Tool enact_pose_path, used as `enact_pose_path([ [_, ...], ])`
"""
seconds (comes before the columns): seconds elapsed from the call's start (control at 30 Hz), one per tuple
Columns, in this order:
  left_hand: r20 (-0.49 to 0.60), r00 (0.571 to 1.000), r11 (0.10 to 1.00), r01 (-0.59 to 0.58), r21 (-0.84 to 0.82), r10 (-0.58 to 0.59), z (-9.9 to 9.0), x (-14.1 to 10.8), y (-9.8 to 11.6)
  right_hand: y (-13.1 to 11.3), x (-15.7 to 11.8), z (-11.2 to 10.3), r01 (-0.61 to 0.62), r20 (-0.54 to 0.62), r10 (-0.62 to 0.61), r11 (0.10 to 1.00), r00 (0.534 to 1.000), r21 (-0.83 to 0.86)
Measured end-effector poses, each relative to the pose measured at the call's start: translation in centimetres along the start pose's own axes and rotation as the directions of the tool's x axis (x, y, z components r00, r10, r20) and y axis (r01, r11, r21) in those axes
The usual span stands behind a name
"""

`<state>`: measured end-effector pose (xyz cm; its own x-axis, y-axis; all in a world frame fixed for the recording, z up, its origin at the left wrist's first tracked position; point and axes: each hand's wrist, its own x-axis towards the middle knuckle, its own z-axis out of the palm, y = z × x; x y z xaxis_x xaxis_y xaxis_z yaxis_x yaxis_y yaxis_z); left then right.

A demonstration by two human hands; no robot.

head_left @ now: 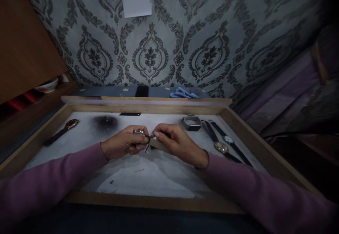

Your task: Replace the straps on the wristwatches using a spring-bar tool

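Over the middle of a white-bottomed wooden tray, my left hand is closed around a round silver watch case. Just right of it, my right hand pinches a grey-brown watch strap close to the case. The strap runs under my right palm, and its far end is hidden. A thin dark strip sticks out below, between the two hands. Whether the strap is joined to the case cannot be made out.
A dark-strapped watch lies at left. At right are a grey-banded watch, a gold-faced watch and a white-faced watch. A blue cloth and black phone-like object sit behind the raised tray edge.
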<state>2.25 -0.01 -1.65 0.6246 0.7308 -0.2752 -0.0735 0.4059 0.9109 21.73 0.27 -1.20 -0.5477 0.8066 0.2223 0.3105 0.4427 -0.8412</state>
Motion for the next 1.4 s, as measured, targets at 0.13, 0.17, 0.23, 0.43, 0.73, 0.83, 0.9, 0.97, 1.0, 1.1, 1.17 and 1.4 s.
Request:
enact_pose_path([
  [0.13,0.003,1.0,1.0,0.005,-0.002,-0.005,0.12,-0.08,0.09,0.03,0.06,0.0,-0.008,-0.005,0.008,1.0,1.0,0.005],
  [0.17,0.004,1.0,1.0,0.01,-0.002,-0.01,0.12,-0.09,0.09,0.03,0.07,0.01,-0.008,-0.006,0.008,1.0,1.0,0.006],
  [0.23,0.007,1.0,1.0,0.017,-0.001,-0.017,0.09,-0.09,0.06,0.03,0.09,0.03,-0.014,-0.004,0.014,1.0,1.0,0.005],
  [0.43,0.011,1.0,1.0,0.028,-0.01,-0.027,0.08,-0.03,-0.01,0.05,0.16,0.05,-0.03,0.008,0.03,1.0,1.0,0.01],
  [0.73,0.01,0.999,0.999,0.041,-0.007,-0.041,0.1,-0.11,0.05,0.1,0.14,0.02,-0.007,0.015,0.007,1.0,1.0,-0.022],
  [0.83,0.009,0.999,0.999,0.042,-0.012,-0.042,0.1,-0.1,0.06,0.28,0.14,0.05,-0.005,0.018,0.005,1.0,1.0,-0.016],
  [0.9,0.008,0.999,0.999,0.044,-0.011,-0.044,0.13,-0.1,0.08,0.34,0.14,0.07,-0.004,0.022,0.005,1.0,1.0,-0.011],
  [0.97,0.008,0.999,0.999,0.041,-0.011,-0.041,0.16,-0.1,0.09,0.32,0.15,0.07,-0.005,0.024,0.005,1.0,1.0,-0.012],
  [1.0,0.007,0.999,0.999,0.039,-0.011,-0.039,0.17,-0.1,0.09,0.29,0.16,0.07,-0.006,0.025,0.006,1.0,1.0,-0.013],
  [1.1,0.004,0.999,0.999,0.033,-0.015,-0.033,0.18,-0.08,0.08,0.17,0.19,0.05,-0.014,0.02,0.014,1.0,1.0,-0.005],
  [1.17,0.008,0.999,0.999,0.031,-0.015,-0.031,0.18,-0.05,0.06,0.11,0.23,0.04,-0.019,0.018,0.019,1.0,1.0,0.01],
  [1.4,-0.003,1.0,0.999,0.031,-0.022,-0.031,0.19,-0.06,0.08,0.08,0.21,0.1,-0.046,0.024,0.044,0.996,0.999,0.082],
])
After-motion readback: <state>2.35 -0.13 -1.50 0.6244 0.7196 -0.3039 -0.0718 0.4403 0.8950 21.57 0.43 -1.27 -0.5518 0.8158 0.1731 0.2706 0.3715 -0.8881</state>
